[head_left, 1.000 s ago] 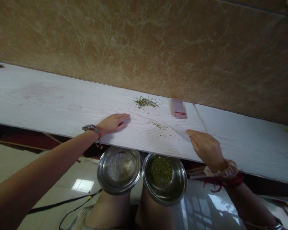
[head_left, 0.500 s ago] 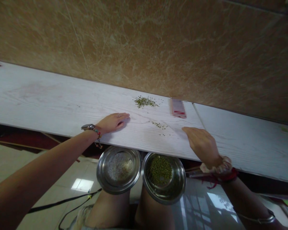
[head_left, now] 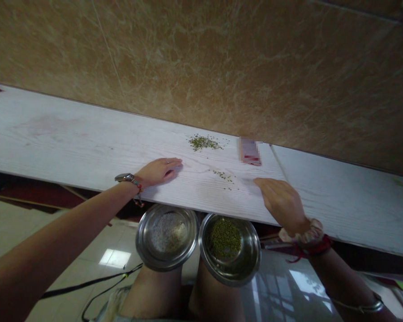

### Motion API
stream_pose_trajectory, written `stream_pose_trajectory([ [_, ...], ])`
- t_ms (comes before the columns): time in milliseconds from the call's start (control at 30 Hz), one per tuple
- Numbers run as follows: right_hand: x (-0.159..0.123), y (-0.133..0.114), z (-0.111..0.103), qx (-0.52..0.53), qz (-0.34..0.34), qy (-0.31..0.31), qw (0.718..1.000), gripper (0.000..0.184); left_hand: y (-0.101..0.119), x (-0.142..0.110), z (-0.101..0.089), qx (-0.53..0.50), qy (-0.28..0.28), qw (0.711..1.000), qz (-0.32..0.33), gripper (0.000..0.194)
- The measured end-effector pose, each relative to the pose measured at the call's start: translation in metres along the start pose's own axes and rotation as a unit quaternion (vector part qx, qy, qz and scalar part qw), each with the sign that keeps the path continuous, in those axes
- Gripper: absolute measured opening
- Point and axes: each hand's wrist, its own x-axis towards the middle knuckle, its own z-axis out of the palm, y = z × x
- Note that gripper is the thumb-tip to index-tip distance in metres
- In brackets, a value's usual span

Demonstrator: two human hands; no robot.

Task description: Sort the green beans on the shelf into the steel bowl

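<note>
My left hand [head_left: 159, 171] lies flat on the white wooden tabletop [head_left: 121, 134], fingers stretched out, holding nothing. My right hand [head_left: 280, 200] rests near the front edge, its fingers curled in and turned from view, so anything within them is hidden. Between the hands is a thin scatter of small green beans [head_left: 224, 176], apart from both. A denser patch of green beans [head_left: 204, 142] lies farther back. Below the edge, a metal bowl [head_left: 143, 250] on my lap holds whitish grains [head_left: 168, 232]. Beside it, a second metal bowl [head_left: 253, 264] holds green beans [head_left: 224, 239].
A flat object, blurred by pixels, probably a phone [head_left: 250, 151], lies behind my right hand near the wall. The brown marbled wall [head_left: 201, 67] runs along the back of the tabletop. A dark strap [head_left: 90, 281] hangs at lower left above the tiled floor [head_left: 67, 250].
</note>
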Motion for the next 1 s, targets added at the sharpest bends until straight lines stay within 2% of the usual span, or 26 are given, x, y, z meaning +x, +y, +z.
stream_pose_trajectory([
  [100,0.001,0.000,0.003,-0.002,-0.008,-0.021,1.000,0.031,0.000,0.000,-0.001,-0.002,0.000,1.000,0.001,0.043],
  [333,-0.009,-0.003,-0.007,0.034,-0.011,-0.008,0.999,0.033,0.000,-0.001,0.001,-0.010,0.004,1.000,-0.003,0.042],
  [567,-0.002,0.000,0.003,0.010,-0.004,-0.010,1.000,0.031,0.001,0.000,-0.001,0.000,0.005,1.000,-0.005,0.043],
  [833,-0.011,-0.007,-0.005,0.029,-0.006,-0.006,1.000,0.031,-0.001,0.000,0.000,-0.008,-0.001,1.000,-0.001,0.042],
  [1000,-0.005,0.000,0.002,-0.009,0.006,0.002,1.000,0.032,-0.003,-0.001,0.003,-0.011,0.014,1.000,-0.001,0.041],
])
